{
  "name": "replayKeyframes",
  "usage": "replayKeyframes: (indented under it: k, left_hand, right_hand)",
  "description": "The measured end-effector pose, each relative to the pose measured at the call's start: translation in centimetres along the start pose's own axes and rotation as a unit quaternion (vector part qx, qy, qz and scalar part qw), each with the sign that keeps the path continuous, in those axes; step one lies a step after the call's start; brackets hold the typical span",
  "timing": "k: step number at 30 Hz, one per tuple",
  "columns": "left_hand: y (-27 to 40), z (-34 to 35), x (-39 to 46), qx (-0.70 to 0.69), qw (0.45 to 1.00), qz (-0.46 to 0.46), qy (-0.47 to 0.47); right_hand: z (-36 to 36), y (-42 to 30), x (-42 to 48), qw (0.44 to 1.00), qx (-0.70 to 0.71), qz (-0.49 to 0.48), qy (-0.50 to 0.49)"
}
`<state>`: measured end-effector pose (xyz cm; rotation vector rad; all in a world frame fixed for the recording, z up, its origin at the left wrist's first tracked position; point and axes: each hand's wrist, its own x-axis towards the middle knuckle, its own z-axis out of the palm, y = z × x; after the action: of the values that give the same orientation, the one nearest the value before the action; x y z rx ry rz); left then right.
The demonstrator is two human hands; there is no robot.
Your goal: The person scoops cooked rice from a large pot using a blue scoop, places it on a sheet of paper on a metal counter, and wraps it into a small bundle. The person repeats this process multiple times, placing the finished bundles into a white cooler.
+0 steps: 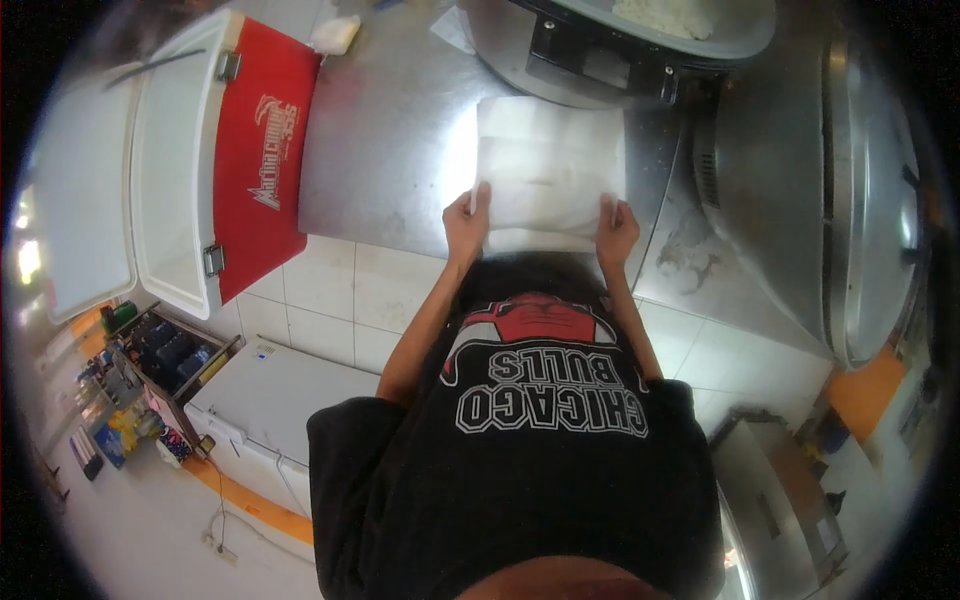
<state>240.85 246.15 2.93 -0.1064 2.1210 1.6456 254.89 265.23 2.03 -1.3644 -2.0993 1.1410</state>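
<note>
A white sheet point(551, 161), paper or cloth, lies in front of my body at the near edge of the stainless-steel table point(375, 142). Faint fold lines cross it, and a narrower band shows along its near edge. My left hand point(466, 221) pinches the left side near the bottom corner, thumb on top. On the opposite side, my right hand point(617, 225) grips the edge in the same way. Just beyond the sheet's far edge stands a large round vessel point(660, 49) with a pale food mass point(667, 16) inside.
A red cooler box point(262, 150) with its lid raised stands at the table's left. Its neighbour is a small white bundle point(335, 34). To the right is a large steel appliance with a domed lid point(874, 217). A white chest freezer point(274, 397) sits behind me on the left.
</note>
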Motion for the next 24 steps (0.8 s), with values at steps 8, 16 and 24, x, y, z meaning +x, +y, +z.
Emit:
replayKeyframes:
  k: [8, 16, 24]
  left_hand:
    - [-0.1, 0.2, 0.2, 0.272, 0.960, 0.054, 0.025]
    - [1.3, 0.0, 0.3, 0.287, 0.951, 0.099, 0.066]
    - [1.9, 1.6, -2.7, 0.528, 0.686, 0.441, -0.238]
  right_hand:
    - [0.8, 3.0, -0.3, 0.960, -0.234, -0.146, 0.043]
    - [-1.0, 0.3, 1.0, 0.924, -0.296, -0.236, 0.048]
    - [2.3, -3.9, 10.3, 0.864, -0.255, -0.376, -0.215]
